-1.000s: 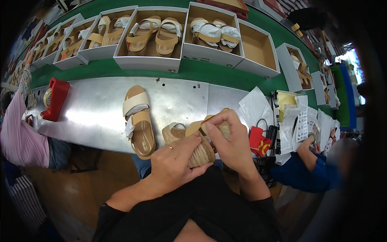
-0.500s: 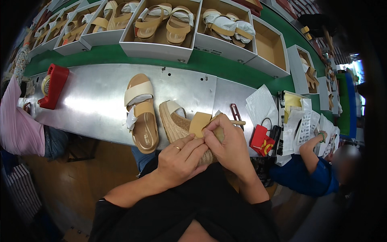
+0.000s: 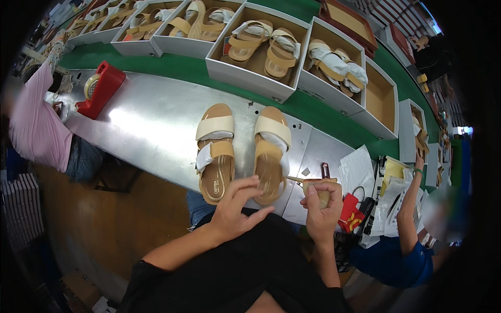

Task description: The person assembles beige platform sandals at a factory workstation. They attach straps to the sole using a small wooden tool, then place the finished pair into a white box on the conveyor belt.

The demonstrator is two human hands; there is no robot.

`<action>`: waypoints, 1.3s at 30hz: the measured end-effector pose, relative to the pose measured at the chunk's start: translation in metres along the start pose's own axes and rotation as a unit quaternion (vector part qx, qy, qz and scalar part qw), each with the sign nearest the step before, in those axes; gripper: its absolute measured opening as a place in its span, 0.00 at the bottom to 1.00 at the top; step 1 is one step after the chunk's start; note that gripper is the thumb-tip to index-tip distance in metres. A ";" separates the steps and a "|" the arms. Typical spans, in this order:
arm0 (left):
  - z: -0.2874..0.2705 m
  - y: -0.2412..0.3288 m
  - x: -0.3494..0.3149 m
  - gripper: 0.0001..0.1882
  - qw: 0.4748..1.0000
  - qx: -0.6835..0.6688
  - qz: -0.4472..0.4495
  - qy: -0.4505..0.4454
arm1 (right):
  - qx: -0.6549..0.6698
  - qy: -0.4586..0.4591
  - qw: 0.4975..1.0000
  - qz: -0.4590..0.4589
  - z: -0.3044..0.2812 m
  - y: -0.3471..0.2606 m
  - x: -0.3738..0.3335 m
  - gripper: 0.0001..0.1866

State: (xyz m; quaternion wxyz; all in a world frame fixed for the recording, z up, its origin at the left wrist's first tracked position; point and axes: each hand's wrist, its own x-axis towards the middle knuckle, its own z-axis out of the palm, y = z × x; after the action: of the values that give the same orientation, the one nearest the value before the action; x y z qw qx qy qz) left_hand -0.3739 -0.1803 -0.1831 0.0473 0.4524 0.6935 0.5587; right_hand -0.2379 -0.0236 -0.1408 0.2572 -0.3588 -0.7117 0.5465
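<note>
Two tan wedge sandals stand side by side on the metal bench, a left sandal [image 3: 216, 175] and a right sandal [image 3: 269, 161], both with cream and tan straps and white tissue under them. My left hand [image 3: 237, 208] is open at the right sandal's heel, fingers spread; whether a fingertip touches it I cannot tell. To the right of that sandal, my right hand [image 3: 323, 208] is closed around a yellowish lump [image 3: 324, 198], its exact kind unclear. A thin tan stick [image 3: 296, 179] juts left from the same hand.
Open white shoe boxes [image 3: 250, 81] with sandals line the green back strip. A red tape dispenser [image 3: 102, 89] stands left. Near my right hand lie a dark red tool [image 3: 325, 170], a red packet [image 3: 350, 214] and papers [image 3: 357, 167]. Other people work at both sides.
The right sandal, earlier tilted on its side in my hands, now stands upright beside the left one. My left hand has let go; my right hand has moved right with the lump and stick.
</note>
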 end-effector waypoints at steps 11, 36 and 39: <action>-0.016 -0.075 -0.091 0.69 0.957 0.163 -0.238 0.044 | -0.409 -0.088 0.900 -0.121 -0.037 0.109 0.019 0.22; -0.076 0.000 0.076 0.38 0.982 0.169 -0.019 0.086 | 0.016 0.077 0.994 -0.079 0.006 0.016 0.045 0.09; -0.090 0.009 0.082 0.37 0.989 0.136 -0.022 0.059 | 0.030 0.042 0.970 -0.239 0.046 -0.017 0.030 0.14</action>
State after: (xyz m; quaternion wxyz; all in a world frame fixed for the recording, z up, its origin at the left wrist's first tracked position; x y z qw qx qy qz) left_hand -0.4678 -0.1904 -0.1063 -0.0429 0.4057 0.7743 0.4838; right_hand -0.2947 -0.0300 -0.1378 0.4206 -0.1933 -0.7487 0.4745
